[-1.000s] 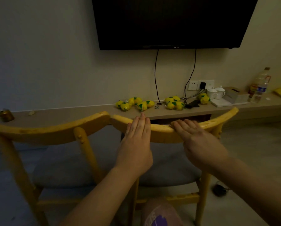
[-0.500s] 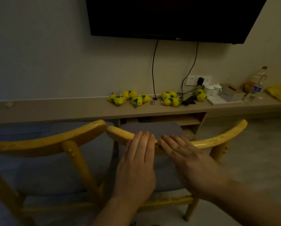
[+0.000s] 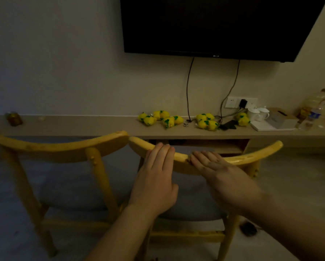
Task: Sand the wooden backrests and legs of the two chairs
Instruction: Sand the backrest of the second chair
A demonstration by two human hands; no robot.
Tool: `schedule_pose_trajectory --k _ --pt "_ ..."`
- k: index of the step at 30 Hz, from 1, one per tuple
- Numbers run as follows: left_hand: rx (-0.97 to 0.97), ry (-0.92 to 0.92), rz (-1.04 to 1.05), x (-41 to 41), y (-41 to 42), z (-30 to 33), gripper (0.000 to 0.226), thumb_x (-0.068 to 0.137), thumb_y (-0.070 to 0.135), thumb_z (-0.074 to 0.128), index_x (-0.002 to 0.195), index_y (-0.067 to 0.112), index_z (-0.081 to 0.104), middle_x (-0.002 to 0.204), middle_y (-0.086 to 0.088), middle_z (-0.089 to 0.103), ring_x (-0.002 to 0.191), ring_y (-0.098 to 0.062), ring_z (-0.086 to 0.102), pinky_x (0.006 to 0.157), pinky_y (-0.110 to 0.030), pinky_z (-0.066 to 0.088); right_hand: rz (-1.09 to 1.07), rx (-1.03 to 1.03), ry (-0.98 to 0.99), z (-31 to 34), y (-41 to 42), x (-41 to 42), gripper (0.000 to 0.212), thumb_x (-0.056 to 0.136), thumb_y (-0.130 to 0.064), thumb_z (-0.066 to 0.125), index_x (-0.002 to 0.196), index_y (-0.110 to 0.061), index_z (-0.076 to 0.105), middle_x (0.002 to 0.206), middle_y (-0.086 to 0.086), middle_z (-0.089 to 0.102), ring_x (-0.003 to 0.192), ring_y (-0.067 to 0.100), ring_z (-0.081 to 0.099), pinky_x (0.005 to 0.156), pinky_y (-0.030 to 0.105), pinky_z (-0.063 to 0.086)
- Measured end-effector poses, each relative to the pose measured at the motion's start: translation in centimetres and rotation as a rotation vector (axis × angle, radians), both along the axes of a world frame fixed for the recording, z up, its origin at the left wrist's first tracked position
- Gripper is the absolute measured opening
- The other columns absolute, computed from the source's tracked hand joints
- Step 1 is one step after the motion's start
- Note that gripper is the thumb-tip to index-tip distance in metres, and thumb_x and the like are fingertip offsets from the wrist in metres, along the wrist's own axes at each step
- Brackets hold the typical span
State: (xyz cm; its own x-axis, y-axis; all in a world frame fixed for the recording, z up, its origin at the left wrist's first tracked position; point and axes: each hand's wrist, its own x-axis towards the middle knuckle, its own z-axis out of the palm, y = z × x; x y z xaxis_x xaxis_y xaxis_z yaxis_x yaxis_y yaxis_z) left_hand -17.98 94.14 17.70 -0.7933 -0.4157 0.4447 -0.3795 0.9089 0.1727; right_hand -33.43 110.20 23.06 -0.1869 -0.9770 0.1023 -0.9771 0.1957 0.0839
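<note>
Both hands lie flat, fingers straight, on the right chair's backrest [image 3: 237,160]: left hand [image 3: 155,182] beside right hand [image 3: 227,180], gripping nothing; no sandpaper shows. Judging by this, sanding is early, with the left chair's backrest [image 3: 59,147] and all legs remaining.

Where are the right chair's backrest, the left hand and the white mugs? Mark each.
right chair's backrest [image 3: 252,159], head view, bare top edge.
left hand [image 3: 155,182], head view, back of hand.
white mugs [image 3: 258,113], head view, mug bodies.
</note>
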Motion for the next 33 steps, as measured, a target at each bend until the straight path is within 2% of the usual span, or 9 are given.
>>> schedule_pose_trajectory --k 4,7,10,13,15,19,23,30,33 --pt "-0.029 -0.012 0.043 -0.2 1.0 0.1 0.086 0.082 0.040 0.045 0.159 0.014 0.017 0.165 -0.002 0.017 0.156 -0.021 0.005 0.124 -0.047 0.026 0.085 -0.071 0.016 -0.3 -0.8 -0.1 0.067 0.103 -0.018 0.033 0.163 -0.029 0.003 0.171 -0.005 0.007 0.157 0.016 0.009 0.124 0.027 -0.002" --pt "-0.042 -0.095 0.089 -0.2 1.4 0.2 0.098 0.086 0.036 0.057 0.162 0.015 -0.002 0.171 0.000 -0.007 0.156 -0.019 -0.016 0.128 -0.046 0.006 0.082 -0.041 0.019 -0.1 2.1 -2.5 0.070 0.103 -0.019 0.033 0.162 -0.035 0.000 0.171 -0.009 0.002 0.157 0.014 0.005 0.126 0.031 0.005" --pt "-0.085 -0.155 0.112 -0.3 2.1 0.7 0.102 0.090 0.040 0.053 0.160 0.014 -0.016 0.168 -0.003 -0.024 0.154 -0.024 -0.026 0.127 -0.046 -0.004 0.054 -0.022 0.018 -0.1 4.1 -4.0 0.071 0.103 -0.021 0.033 0.160 -0.038 -0.006 0.170 -0.011 -0.002 0.157 0.013 0.000 0.124 0.031 0.002" --pt "-0.133 -0.176 0.072 -1.3 3.2 0.8 0.101 0.089 0.041 0.047 0.159 0.013 -0.020 0.166 -0.006 -0.028 0.153 -0.025 -0.026 0.128 -0.047 -0.001 0.109 -0.030 0.061 0.1 2.6 -3.2 0.070 0.103 -0.022 0.034 0.161 -0.033 -0.004 0.171 -0.007 -0.001 0.157 0.015 -0.001 0.123 0.031 -0.004" --pt "-0.082 -0.189 0.060 -2.0 3.8 0.2 0.102 0.089 0.038 0.049 0.159 0.015 -0.021 0.165 -0.004 -0.032 0.153 -0.023 -0.027 0.128 -0.047 0.003 0.169 -0.038 0.077 0.0 1.4 -2.7 0.072 0.103 -0.021 0.036 0.162 -0.030 -0.004 0.170 -0.007 -0.004 0.157 0.016 -0.003 0.120 0.029 -0.009" --pt "-0.040 -0.158 0.069 -2.2 3.7 -0.7 0.103 0.089 0.037 0.051 0.159 0.020 -0.022 0.165 0.002 -0.033 0.152 -0.017 -0.030 0.128 -0.045 0.004 0.211 -0.033 0.091 -0.7 3.6 -4.5 0.071 0.104 -0.021 0.034 0.159 -0.036 -0.008 0.167 -0.014 -0.016 0.154 0.010 -0.017 0.118 0.027 -0.018" --pt "-0.077 -0.142 0.072 -2.5 3.7 -0.8 0.100 0.088 0.041 0.046 0.160 0.018 -0.019 0.167 0.001 -0.027 0.153 -0.018 -0.026 0.128 -0.046 0.001 0.199 -0.007 0.115 -1.3 6.2 -6.4 0.072 0.100 -0.020 0.033 0.159 -0.037 -0.006 0.166 -0.013 -0.018 0.148 0.006 -0.031 0.116 0.029 -0.022" --pt "-0.078 -0.153 0.093 -2.6 3.7 -1.0 0.100 0.089 0.041 0.048 0.160 0.019 -0.020 0.167 0.000 -0.028 0.154 -0.018 -0.026 0.128 -0.045 0.003 0.241 -0.042 0.122 -0.8 1.6 -4.0 0.066 0.099 -0.026 0.019 0.158 -0.030 -0.013 0.165 -0.009 -0.018 0.151 0.012 -0.019 0.112 0.028 -0.023" --pt "-0.081 -0.152 0.100 -2.4 3.8 -1.0 0.100 0.089 0.040 0.047 0.160 0.019 -0.020 0.167 -0.001 -0.028 0.154 -0.019 -0.024 0.128 -0.046 0.003 0.284 0.001 0.092 -0.5 2.7 -5.4 0.069 0.101 -0.022 0.024 0.157 -0.037 -0.013 0.164 -0.016 -0.021 0.150 0.006 -0.025 0.113 0.025 -0.022"
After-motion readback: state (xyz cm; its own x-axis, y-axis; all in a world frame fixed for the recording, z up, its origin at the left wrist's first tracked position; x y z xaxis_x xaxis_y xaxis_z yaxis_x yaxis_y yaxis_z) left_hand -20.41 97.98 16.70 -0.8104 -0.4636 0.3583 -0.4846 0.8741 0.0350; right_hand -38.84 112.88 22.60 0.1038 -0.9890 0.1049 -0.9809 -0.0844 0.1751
